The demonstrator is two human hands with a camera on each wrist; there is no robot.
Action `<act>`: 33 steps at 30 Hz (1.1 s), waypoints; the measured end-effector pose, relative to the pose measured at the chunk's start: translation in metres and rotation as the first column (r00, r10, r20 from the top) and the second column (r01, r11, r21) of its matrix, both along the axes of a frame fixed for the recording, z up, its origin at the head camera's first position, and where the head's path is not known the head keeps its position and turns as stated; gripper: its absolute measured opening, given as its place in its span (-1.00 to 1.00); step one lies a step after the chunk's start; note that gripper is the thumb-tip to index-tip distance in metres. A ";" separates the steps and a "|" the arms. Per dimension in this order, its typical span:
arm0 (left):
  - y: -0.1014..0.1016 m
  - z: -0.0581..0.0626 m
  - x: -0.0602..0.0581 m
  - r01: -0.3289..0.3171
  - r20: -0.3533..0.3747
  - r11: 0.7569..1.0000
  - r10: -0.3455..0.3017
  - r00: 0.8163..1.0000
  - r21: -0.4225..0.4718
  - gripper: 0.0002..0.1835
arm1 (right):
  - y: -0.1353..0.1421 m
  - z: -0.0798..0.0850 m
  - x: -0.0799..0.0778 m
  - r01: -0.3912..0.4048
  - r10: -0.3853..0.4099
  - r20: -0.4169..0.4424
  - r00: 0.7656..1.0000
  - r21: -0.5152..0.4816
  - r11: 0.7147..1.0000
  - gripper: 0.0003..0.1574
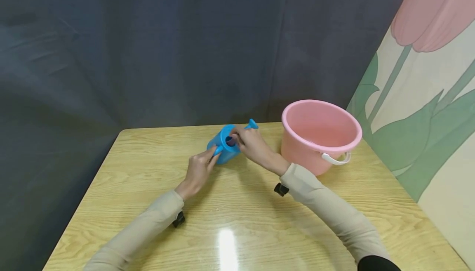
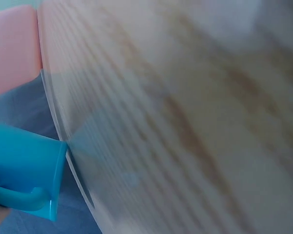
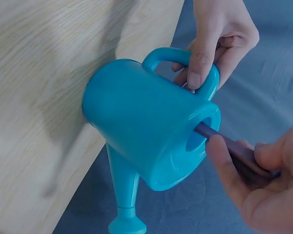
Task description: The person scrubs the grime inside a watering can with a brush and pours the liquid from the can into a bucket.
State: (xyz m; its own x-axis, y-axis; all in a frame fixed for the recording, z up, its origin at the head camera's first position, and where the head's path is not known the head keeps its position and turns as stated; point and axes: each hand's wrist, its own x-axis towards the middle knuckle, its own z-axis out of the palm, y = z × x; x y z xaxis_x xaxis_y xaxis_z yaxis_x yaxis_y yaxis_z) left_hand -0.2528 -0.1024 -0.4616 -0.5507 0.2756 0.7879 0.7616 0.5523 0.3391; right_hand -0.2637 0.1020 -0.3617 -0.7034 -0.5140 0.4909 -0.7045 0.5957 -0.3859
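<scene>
A blue watering can (image 1: 231,154) is tilted over the far part of the table, its mouth turned toward my right hand. My left hand (image 1: 199,168) grips its handle (image 3: 162,55), fingers curled round the loop. Between thumb and fingers, my right hand (image 1: 257,145) pinches a slim, dark purplish-brown object (image 3: 238,155) with a lengthwise groove. Its front end reaches into the can's opening in the right wrist view, so that tip is hidden. The spout (image 3: 122,178) points away from the handle. In the left wrist view, the can's body (image 2: 24,153) shows at the left edge.
A pink bucket (image 1: 297,151) with a white handle (image 1: 335,161) stands at the right of the wooden table (image 1: 156,155). Dark cloth (image 1: 185,48) hangs behind the table. A wall with painted tulips (image 1: 426,110) borders the right side.
</scene>
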 end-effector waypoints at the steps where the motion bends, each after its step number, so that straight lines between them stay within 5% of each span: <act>1: 0.000 0.000 0.000 0.001 -0.007 1.000 -0.001 1.000 -0.001 -0.71 | 0.000 0.000 0.000 -0.002 0.002 0.000 1.000 0.000 1.000 -0.83; 10: 0.002 0.001 0.000 0.001 -0.001 1.000 -0.001 1.000 -0.020 -0.71 | 0.002 0.004 0.002 0.034 -0.036 -0.044 0.998 -0.056 0.998 -0.86; 22: 0.002 0.002 0.000 0.002 0.017 1.000 -0.002 1.000 -0.018 -0.71 | 0.005 0.017 0.010 0.098 -0.094 0.051 0.994 -0.083 0.992 -0.83; 33: 0.001 -0.001 0.000 0.009 0.031 1.000 -0.008 0.999 -0.027 -0.74 | -0.005 -0.007 0.001 0.110 -0.106 0.064 0.992 -0.071 0.991 -0.82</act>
State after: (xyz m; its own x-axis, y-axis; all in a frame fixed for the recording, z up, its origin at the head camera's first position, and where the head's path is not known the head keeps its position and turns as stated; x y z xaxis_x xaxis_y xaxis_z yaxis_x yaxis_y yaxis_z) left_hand -0.2528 -0.1010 -0.4624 -0.5720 0.3010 0.7631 0.7557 0.5552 0.3474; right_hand -0.2622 0.0974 -0.3691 -0.7820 -0.3972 0.4803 -0.6120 0.6352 -0.4712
